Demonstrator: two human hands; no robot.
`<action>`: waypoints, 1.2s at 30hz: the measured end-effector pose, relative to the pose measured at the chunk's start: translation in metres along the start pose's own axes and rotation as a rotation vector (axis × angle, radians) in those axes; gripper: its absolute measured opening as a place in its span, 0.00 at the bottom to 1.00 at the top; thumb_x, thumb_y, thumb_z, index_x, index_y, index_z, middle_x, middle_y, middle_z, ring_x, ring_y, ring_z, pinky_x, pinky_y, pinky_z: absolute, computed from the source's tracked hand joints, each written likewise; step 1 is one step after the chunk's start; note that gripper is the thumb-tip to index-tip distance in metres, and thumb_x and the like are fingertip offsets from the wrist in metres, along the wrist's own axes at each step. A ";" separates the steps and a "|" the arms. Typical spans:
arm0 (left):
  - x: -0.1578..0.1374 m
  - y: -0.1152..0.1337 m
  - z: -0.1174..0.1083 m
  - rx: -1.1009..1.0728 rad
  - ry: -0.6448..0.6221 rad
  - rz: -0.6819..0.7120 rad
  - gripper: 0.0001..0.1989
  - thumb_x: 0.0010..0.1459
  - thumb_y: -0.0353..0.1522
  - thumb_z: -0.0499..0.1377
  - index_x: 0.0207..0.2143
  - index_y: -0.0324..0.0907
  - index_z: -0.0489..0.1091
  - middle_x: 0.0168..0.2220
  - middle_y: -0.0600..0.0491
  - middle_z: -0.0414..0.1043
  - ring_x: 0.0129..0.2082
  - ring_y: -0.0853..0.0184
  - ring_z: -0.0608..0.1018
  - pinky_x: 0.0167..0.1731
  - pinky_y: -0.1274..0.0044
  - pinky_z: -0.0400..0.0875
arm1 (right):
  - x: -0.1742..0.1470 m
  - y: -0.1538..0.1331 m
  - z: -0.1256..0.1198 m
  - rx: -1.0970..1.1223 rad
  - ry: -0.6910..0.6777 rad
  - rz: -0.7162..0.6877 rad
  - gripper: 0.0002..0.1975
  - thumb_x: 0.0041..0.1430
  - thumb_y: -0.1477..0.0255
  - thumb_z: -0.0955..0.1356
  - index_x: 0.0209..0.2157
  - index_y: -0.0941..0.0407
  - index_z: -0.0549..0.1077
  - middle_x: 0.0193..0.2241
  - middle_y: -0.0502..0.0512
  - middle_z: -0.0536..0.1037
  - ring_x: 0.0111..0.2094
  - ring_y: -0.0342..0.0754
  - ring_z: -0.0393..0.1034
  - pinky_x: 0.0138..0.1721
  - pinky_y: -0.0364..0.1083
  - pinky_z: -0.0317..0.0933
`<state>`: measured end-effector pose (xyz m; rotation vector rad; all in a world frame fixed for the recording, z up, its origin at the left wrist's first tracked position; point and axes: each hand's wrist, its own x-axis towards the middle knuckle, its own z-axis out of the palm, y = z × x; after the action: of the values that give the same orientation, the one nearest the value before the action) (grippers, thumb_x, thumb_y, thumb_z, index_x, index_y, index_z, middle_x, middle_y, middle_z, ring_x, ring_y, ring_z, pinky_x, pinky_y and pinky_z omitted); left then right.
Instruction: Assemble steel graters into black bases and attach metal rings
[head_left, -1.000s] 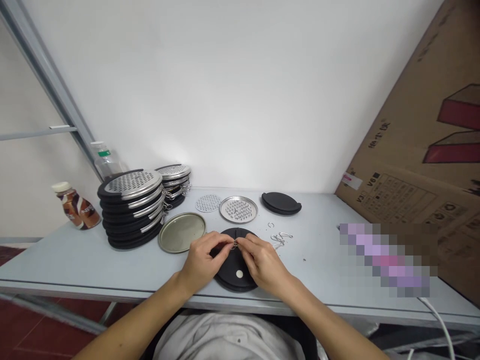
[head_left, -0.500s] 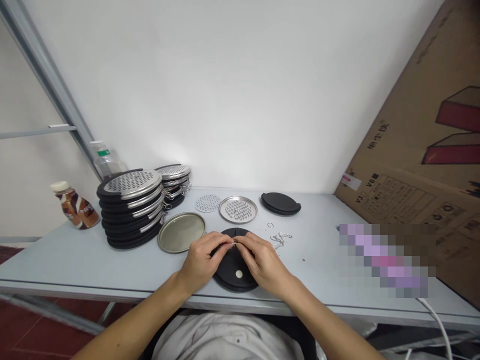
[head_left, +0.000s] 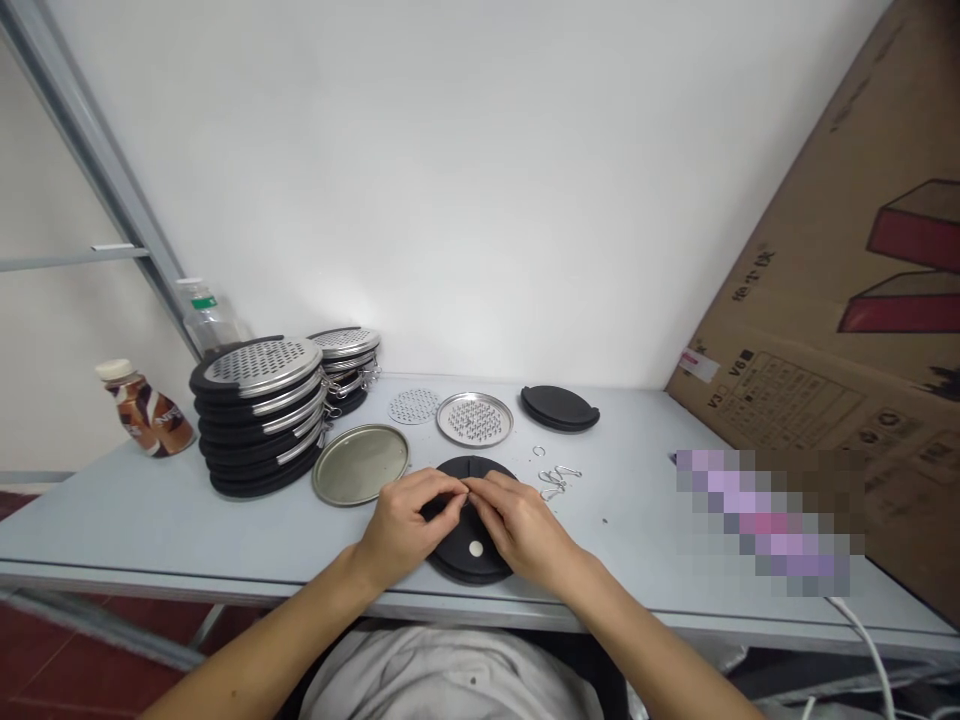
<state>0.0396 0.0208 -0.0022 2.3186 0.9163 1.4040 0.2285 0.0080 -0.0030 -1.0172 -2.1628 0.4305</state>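
My left hand and my right hand meet fingertip to fingertip above a round black disc. Both are pinched closed; whatever small piece sits between the fingertips is hidden now. A pale round spot shows on the disc, near its front edge. Right of my hands lie several metal hooks and a small open ring. Left of them rests an olive-toned metal plate. Behind the disc are a round metal grater plate and a thin perforated disc.
Stacked black-rimmed graters stand at the left, with a second stack behind. A brown drink bottle and a clear bottle are beyond. Another black disc lies near the wall. A large carton leans at the right.
My hands stay over the black disc, with fingertips slightly shifted. A bright small metal piece seen between them earlier is now covered. The whole view has moved slightly.
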 end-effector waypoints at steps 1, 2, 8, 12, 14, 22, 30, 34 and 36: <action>0.001 0.000 -0.001 0.004 0.002 -0.021 0.06 0.59 0.25 0.60 0.35 0.42 0.76 0.32 0.54 0.78 0.32 0.69 0.79 0.35 0.78 0.72 | 0.000 0.000 0.001 0.009 0.014 -0.006 0.13 0.68 0.77 0.59 0.46 0.57 0.73 0.31 0.54 0.72 0.32 0.47 0.67 0.34 0.44 0.61; 0.001 0.000 -0.001 0.001 0.010 -0.045 0.05 0.60 0.26 0.60 0.36 0.42 0.76 0.32 0.53 0.77 0.33 0.68 0.78 0.36 0.78 0.72 | 0.000 0.000 0.001 0.025 0.041 -0.004 0.13 0.68 0.77 0.59 0.47 0.56 0.73 0.32 0.54 0.72 0.33 0.47 0.68 0.35 0.44 0.62; 0.002 -0.004 -0.005 -0.210 0.005 -0.232 0.04 0.60 0.29 0.62 0.37 0.42 0.77 0.34 0.53 0.80 0.34 0.68 0.81 0.37 0.79 0.76 | 0.000 -0.005 -0.005 0.161 0.112 0.056 0.13 0.68 0.74 0.60 0.45 0.53 0.75 0.28 0.51 0.73 0.30 0.45 0.68 0.34 0.43 0.62; 0.001 -0.005 -0.003 -0.220 0.036 -0.267 0.04 0.58 0.29 0.63 0.35 0.41 0.78 0.32 0.53 0.80 0.31 0.68 0.81 0.35 0.80 0.76 | -0.001 -0.004 -0.003 0.127 0.102 0.016 0.14 0.67 0.76 0.61 0.48 0.52 0.74 0.31 0.51 0.74 0.32 0.45 0.69 0.35 0.44 0.64; 0.001 -0.006 -0.002 -0.218 0.053 -0.275 0.03 0.57 0.28 0.64 0.35 0.41 0.78 0.31 0.53 0.80 0.31 0.68 0.80 0.34 0.80 0.76 | -0.001 0.000 0.000 0.074 0.110 -0.041 0.15 0.67 0.77 0.61 0.51 0.53 0.72 0.34 0.54 0.74 0.34 0.46 0.70 0.36 0.44 0.65; 0.001 -0.007 0.000 -0.231 0.044 -0.308 0.04 0.59 0.30 0.62 0.35 0.41 0.77 0.33 0.52 0.79 0.33 0.67 0.80 0.36 0.78 0.75 | -0.001 0.005 0.007 -0.292 0.051 -0.168 0.17 0.67 0.79 0.57 0.54 0.61 0.67 0.29 0.55 0.68 0.26 0.47 0.63 0.26 0.45 0.62; 0.001 -0.005 0.003 -0.334 0.033 -0.363 0.05 0.59 0.32 0.63 0.35 0.40 0.77 0.30 0.53 0.78 0.30 0.68 0.80 0.34 0.79 0.76 | -0.001 0.002 0.007 -0.405 0.044 -0.194 0.15 0.67 0.79 0.58 0.54 0.62 0.64 0.30 0.55 0.68 0.27 0.47 0.64 0.27 0.45 0.62; 0.003 -0.002 0.001 -0.405 0.017 -0.463 0.06 0.58 0.34 0.64 0.34 0.39 0.77 0.29 0.53 0.78 0.28 0.69 0.80 0.32 0.80 0.76 | -0.002 0.001 0.007 -0.418 0.058 -0.200 0.15 0.67 0.80 0.57 0.53 0.62 0.65 0.31 0.55 0.68 0.27 0.47 0.63 0.26 0.45 0.61; 0.006 0.000 -0.001 -0.446 0.004 -0.525 0.07 0.57 0.34 0.64 0.34 0.39 0.76 0.27 0.54 0.77 0.27 0.69 0.80 0.30 0.81 0.76 | -0.002 0.000 0.006 -0.425 0.067 -0.210 0.16 0.67 0.79 0.57 0.54 0.62 0.63 0.31 0.55 0.68 0.26 0.47 0.62 0.25 0.44 0.60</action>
<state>0.0407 0.0245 0.0021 1.6010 0.9953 1.2279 0.2247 0.0065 -0.0083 -0.9912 -2.3211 -0.1681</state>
